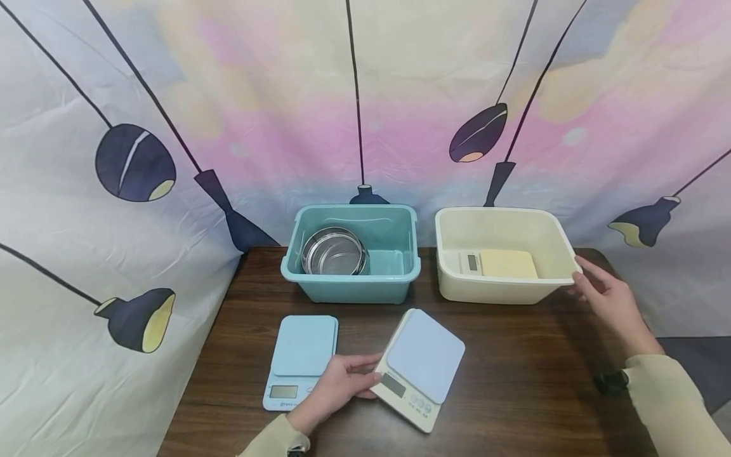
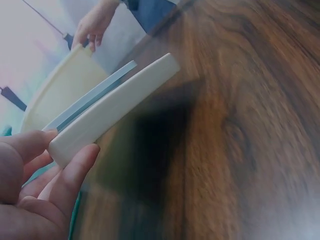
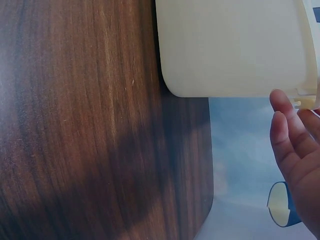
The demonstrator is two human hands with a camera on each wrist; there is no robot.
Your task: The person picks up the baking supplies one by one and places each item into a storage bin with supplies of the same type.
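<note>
In the head view my left hand (image 1: 337, 384) pinches the left edge of a cream kitchen scale (image 1: 394, 384) with a pale lilac top plate. The left wrist view shows this scale (image 2: 115, 102) tilted and held off the table, thumb on one face and fingers on the other. My right hand (image 1: 611, 304) holds the right end rim of a cream plastic bin (image 1: 497, 291); its fingers curl under the rim in the right wrist view. Inside that bin lies another scale with a yellow plate (image 1: 508, 263). A light blue scale (image 1: 304, 346) lies beside my left hand, which partly covers it.
Left of the cream bin stands a teal bin (image 1: 354, 291) with round metal sieves (image 1: 334, 252) inside. Both bins are at the back of the dark wooden table (image 1: 514, 381). A printed cloth (image 1: 274, 95) hangs right behind them.
</note>
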